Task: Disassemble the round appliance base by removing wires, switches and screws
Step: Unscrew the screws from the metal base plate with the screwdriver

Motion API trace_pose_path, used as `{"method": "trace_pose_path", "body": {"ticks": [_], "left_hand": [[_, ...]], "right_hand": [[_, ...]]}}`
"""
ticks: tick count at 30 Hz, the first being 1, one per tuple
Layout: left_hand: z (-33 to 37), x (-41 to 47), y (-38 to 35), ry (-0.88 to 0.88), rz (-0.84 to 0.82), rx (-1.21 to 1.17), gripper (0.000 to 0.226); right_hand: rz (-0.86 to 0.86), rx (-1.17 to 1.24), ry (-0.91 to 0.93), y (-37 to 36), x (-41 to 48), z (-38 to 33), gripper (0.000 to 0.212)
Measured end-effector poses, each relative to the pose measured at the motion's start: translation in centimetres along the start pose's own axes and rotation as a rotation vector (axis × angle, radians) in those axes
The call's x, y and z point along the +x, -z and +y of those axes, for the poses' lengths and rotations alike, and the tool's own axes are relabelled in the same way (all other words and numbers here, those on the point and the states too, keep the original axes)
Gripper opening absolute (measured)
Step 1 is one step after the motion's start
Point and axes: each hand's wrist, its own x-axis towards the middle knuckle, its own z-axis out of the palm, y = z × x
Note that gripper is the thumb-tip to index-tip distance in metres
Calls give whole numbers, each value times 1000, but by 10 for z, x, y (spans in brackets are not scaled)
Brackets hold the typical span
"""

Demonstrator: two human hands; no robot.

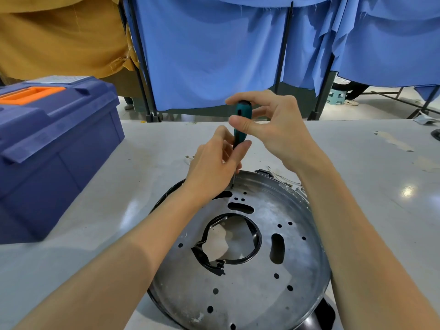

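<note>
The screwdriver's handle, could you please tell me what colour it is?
The screwdriver handle is teal green with a black inset, clearest in the head view.

The screwdriver [242, 122] handle is teal with black. The round base [250, 277] is dull silver, dotted with dark holes, black-rimmed. The toolbox [54, 148] is navy with an orange handle. The table [371, 177] is pale grey. Curtains [209, 51] hang blue; another cloth [59, 34] is mustard.
</note>
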Motion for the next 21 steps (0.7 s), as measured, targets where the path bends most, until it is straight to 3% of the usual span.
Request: {"method": "trace_pose_path", "body": {"ticks": [5, 8, 13, 16, 21], "left_hand": [[0, -1, 3, 32, -14, -98, 21], [1, -1, 2, -22, -69, -29, 20], [1, -1, 2, 13, -26, -48, 26], [1, -2, 3, 42, -17, -88, 32], [0, -1, 3, 18, -88, -155, 17]], "right_hand": [[33, -21, -4, 3, 1, 1, 38], [-13, 28, -18, 4, 1, 1, 36], [-42, -2, -2, -1, 0, -1, 23], [-35, -26, 7, -2, 0, 0, 30], [-26, 21, -29, 3, 1, 3, 35]]}}
